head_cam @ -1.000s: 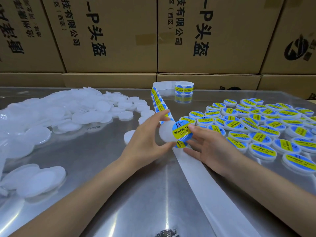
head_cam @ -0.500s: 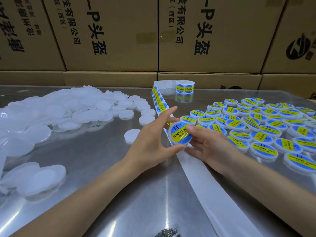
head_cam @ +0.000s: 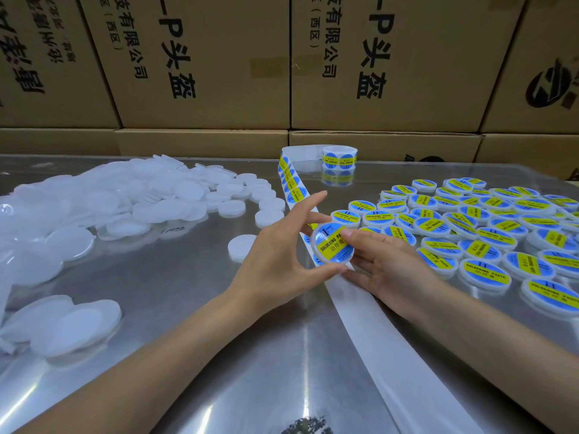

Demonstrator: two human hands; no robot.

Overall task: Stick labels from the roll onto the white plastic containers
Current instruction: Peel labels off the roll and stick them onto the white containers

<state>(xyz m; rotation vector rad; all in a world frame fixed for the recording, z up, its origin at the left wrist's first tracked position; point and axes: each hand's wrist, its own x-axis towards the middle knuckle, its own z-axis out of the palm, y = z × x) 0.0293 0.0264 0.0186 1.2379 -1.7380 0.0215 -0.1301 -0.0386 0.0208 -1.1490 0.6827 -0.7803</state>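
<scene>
A round white plastic container [head_cam: 329,245] with a blue and yellow label on its face is held tilted above the table. My left hand [head_cam: 279,258] grips its rim between thumb and fingers. My right hand [head_cam: 385,264] presses its fingertips on the label's right side, with other fingers behind the container. The label roll [head_cam: 340,158] stands at the back centre. Its strip [head_cam: 293,186] carries several labels toward my hands, and bare backing paper [head_cam: 376,324] trails toward the front edge.
Several unlabelled white containers [head_cam: 150,202] are heaped at the left, and one lone container [head_cam: 239,245] sits near my left hand. Several labelled containers [head_cam: 488,227] cover the right. Cardboard boxes [head_cam: 200,64] wall off the back of the shiny metal table [head_cam: 188,355].
The label went from half stuck to fully on the container. My right fingers slid across its face, and the container tilted a little more toward me.
</scene>
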